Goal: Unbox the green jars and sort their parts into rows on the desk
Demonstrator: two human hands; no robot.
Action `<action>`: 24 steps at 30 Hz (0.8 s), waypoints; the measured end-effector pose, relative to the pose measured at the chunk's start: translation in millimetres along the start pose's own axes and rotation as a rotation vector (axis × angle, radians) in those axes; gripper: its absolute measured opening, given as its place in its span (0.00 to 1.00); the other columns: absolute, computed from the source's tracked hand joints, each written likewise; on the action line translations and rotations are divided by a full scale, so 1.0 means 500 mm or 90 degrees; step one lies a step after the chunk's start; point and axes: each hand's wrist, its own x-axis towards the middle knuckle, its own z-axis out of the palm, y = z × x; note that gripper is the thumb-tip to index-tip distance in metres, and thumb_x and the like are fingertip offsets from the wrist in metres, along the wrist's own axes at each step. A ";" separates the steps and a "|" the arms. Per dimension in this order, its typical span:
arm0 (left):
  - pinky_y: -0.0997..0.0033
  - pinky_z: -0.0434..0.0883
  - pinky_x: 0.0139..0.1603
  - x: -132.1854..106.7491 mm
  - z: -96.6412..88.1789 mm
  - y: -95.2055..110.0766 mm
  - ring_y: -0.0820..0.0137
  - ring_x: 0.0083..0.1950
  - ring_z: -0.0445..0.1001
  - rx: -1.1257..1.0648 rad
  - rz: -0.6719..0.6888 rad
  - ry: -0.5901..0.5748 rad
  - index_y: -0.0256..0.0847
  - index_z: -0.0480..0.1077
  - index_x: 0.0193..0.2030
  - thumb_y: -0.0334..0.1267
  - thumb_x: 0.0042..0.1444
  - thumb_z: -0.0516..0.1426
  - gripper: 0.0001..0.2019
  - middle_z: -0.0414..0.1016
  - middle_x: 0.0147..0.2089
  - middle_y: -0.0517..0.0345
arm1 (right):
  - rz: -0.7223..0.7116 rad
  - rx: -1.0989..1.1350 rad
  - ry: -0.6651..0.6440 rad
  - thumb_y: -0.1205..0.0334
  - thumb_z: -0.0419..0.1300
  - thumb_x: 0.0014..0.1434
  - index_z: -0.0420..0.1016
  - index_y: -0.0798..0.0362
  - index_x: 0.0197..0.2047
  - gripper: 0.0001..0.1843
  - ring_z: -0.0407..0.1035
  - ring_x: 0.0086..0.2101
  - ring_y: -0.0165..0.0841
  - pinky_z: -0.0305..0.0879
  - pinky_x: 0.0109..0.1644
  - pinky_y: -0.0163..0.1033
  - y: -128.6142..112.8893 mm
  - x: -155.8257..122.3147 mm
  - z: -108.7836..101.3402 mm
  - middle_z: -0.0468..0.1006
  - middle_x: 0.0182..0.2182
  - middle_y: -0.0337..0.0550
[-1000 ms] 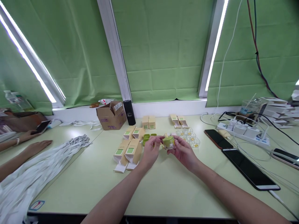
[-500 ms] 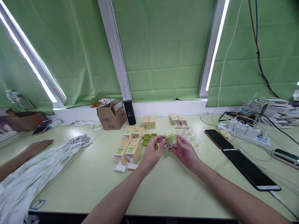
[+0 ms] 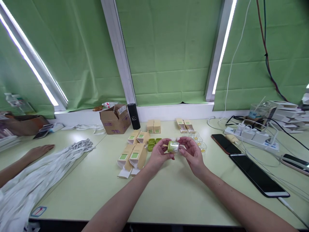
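Both hands hold a small clear jar with a green lid point(image 3: 173, 147) above the table, tipped on its side with the lid toward the left. My left hand point(image 3: 159, 154) grips it at the lid end. My right hand point(image 3: 191, 155) has its fingers closed around the clear end. Several green lids point(image 3: 151, 145) lie just left of my left hand. Behind my right hand stand several clear jars point(image 3: 202, 147) with yellowish centres, partly hidden. Open cream cartons with green labels point(image 3: 138, 155) stand left of my left hand.
Further back are small cartons point(image 3: 154, 126), a brown cardboard box point(image 3: 115, 119) and a black cylinder point(image 3: 133, 116). Phones point(image 3: 258, 174), cables and a power strip point(image 3: 253, 138) occupy the right. White straps point(image 3: 50, 180) and another person's hand point(image 3: 42, 150) are at left.
The jar has turned from roughly upright to lying sideways, its lid now pointing left. Both hands have shifted their grip around it. The things on the table look unmoved.
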 end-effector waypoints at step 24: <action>0.62 0.73 0.50 -0.008 0.005 0.013 0.64 0.46 0.73 0.356 0.172 0.091 0.47 0.79 0.57 0.38 0.52 0.71 0.24 0.79 0.52 0.51 | -0.012 -0.156 -0.048 0.54 0.69 0.61 0.71 0.43 0.58 0.24 0.71 0.54 0.43 0.76 0.52 0.48 0.012 -0.010 0.002 0.76 0.54 0.48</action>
